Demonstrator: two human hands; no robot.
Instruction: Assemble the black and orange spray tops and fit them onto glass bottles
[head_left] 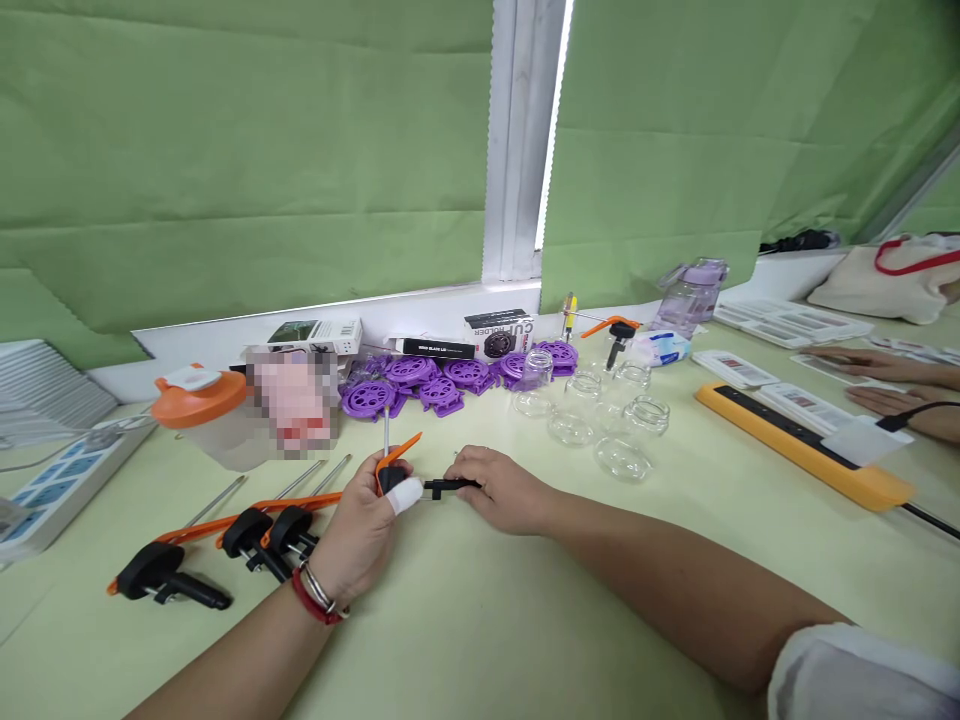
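Observation:
My left hand (358, 535), with a white bandage on the thumb, grips a small clamp tool (391, 468) that has an orange lever, a black body and a metal rod pointing up. My right hand (501, 490) holds the black handle end (442, 486) of the same tool from the right. Both hands rest low over the pale green table (480, 620). Three more clamp tools (225, 545) of the same kind lie on the table just left of my left hand.
Several clear glass jars (600, 425) stand behind my right hand, purple plastic wheels (442, 380) behind those. An orange-lidded container (199, 410) and a power strip (52, 485) sit at left. An orange-and-black bar (802, 445) lies at right, near another person's hands (892, 385).

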